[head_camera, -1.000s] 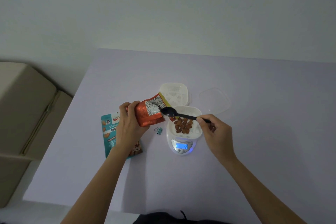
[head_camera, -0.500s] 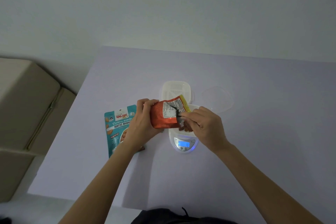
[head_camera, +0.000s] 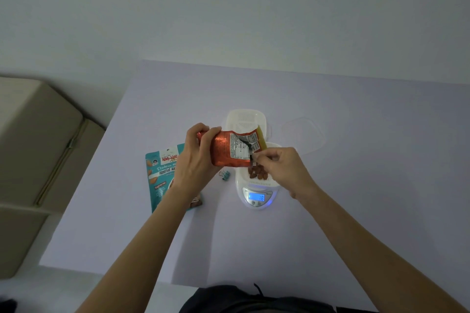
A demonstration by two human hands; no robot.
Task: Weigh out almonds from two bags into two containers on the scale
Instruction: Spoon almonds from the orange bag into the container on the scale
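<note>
Head view. The right hand (head_camera: 282, 170) is closed in a pinch on a dark handle (head_camera: 251, 157), whose working end is hidden inside the mouth of the orange bag (head_camera: 223, 151). The left hand (head_camera: 195, 160) is wrapped round the bag's lower end, and the bag is held tilted, mouth to the right, above the scale (head_camera: 256, 198).

Step judged: almonds are being scooped from the bag for the container beneath.

- The bag mouth is best held directly over the container, so strays fall in.
- Small loads are advised, with the display read between them.
- Bag and hand should be held off the container while a reading is taken.

Below the hands, almonds (head_camera: 258, 173) lie in the white container (head_camera: 259, 181) on the scale. The lit display reads 18. A second white container (head_camera: 245, 122) stands just behind, with no almonds seen in it. A clear lid (head_camera: 304, 134) lies to its right. A blue binder clip (head_camera: 225, 175) lies just left of the scale. The teal bag (head_camera: 162, 175) lies flat further left, partly hidden by the left forearm.

Surface: pale lilac table (head_camera: 356, 211), matte, dimly lit. Room: plain pale wall (head_camera: 229, 7) behind, beige boxes (head_camera: 33, 147) beside the table at left.
</note>
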